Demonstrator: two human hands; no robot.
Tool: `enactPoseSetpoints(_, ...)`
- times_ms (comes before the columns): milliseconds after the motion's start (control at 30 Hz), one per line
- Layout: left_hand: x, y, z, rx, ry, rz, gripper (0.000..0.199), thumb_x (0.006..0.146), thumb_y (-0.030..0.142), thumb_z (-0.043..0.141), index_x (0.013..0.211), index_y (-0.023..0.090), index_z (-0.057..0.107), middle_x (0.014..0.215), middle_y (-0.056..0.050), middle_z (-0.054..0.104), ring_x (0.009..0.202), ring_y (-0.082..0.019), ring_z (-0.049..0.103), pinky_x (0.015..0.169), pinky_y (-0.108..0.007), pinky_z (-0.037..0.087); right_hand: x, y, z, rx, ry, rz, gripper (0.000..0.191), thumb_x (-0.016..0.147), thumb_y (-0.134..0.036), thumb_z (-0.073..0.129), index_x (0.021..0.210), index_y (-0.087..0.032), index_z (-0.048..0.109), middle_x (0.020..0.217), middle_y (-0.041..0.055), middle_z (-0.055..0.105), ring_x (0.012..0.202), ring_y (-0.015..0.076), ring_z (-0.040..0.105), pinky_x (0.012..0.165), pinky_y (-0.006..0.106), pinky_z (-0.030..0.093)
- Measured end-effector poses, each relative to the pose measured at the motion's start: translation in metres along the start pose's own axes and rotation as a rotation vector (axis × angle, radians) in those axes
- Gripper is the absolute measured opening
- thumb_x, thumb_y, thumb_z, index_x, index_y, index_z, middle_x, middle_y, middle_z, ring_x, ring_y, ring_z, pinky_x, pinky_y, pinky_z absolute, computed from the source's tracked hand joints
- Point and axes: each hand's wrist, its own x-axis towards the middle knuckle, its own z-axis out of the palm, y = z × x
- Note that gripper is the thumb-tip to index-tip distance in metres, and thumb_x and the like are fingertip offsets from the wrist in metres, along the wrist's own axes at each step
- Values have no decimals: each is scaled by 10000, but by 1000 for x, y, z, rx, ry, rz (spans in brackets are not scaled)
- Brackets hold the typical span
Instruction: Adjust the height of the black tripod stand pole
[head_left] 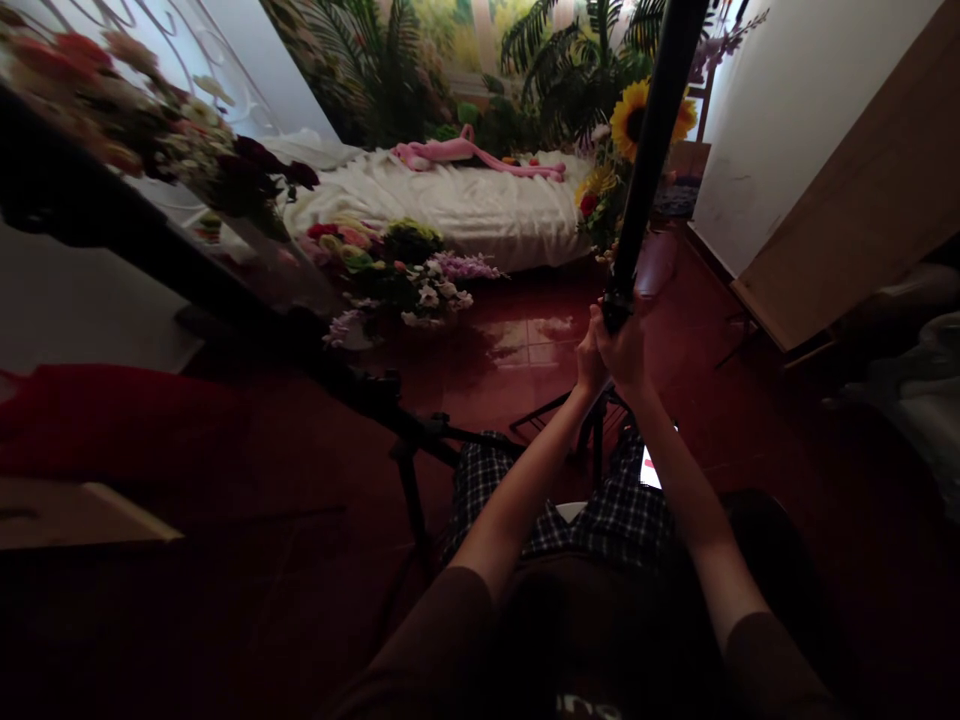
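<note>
A pole [651,160] is clasped two-handed at its joint [618,300].
Ahead of the lap [484,490], above tripod legs [598,440], it is wrapped closely by left hand [591,358] and right hand [625,350], arms [517,482] stretched forward. It is judged stiff, smooth and fairly light, best gripped there.

We see a dark red tiled floor [457,375], shiny where light falls on it, and on it the spread legs of a black stand [598,440], with a second stand [360,390] to the left. Beyond, we see a low bed draped in rumpled cream cloth [495,215]. A long pink toy [444,150] lies stretched across it, near small orange and red things [533,161] we cannot make out.
</note>
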Motion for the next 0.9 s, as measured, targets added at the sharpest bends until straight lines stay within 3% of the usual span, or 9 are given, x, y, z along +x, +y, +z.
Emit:
enactPoseSetpoints(100,-2,6,-3,-68,19,11,332,942,478,472,1057,190,591,833,-62,674,687,-163,625,619,-269,450,-22,4,-17,-54,86,-21,427,969,-419,484,1345,-218,449,1210,113,652,1105,201,630,964,365,516)
enactPoseSetpoints(233,-3,14,-7,-115,37,14,346,917,523,508,1035,206,579,779,-32,652,664,-144,621,595,-244,421,-50,15,-38,-55,116,-92,309,964,-369,487,1236,-235,546,1186,89,657,1113,207,625,1000,404,496)
enactPoseSetpoints(367,-2,20,-9,-109,36,-15,351,910,526,522,1026,199,580,791,-37,657,685,-139,632,618,-238,430,-65,25,-43,-15,114,-26,288,964,-360,481,1220,-257,563,1203,79,648,1158,207,602,1049,414,455)
enactPoseSetpoints(500,-1,19,-10,-117,20,-21,335,912,521,517,1026,210,566,754,-17,645,645,-129,617,593,-230,415,-63,31,-38,66,131,54,291,957,-393,495,1197,-244,566,1162,82,656,1084,196,627,980,386,483)
enactPoseSetpoints(700,-2,15,-8,-112,7,-9,318,915,497,524,1042,208,558,742,-11,631,636,-131,610,590,-232,401,-49,32,-38,105,145,176,218,935,-418,538,1010,-228,613,930,23,688,831,139,643,825,291,484)
enactPoseSetpoints(900,-1,17,-8,-113,6,-15,295,914,477,539,1033,207,554,755,-12,645,637,-125,611,588,-223,400,-34,30,-38,443,105,496,167,869,-364,596,938,-213,584,714,-48,633,536,67,572,509,183,417)
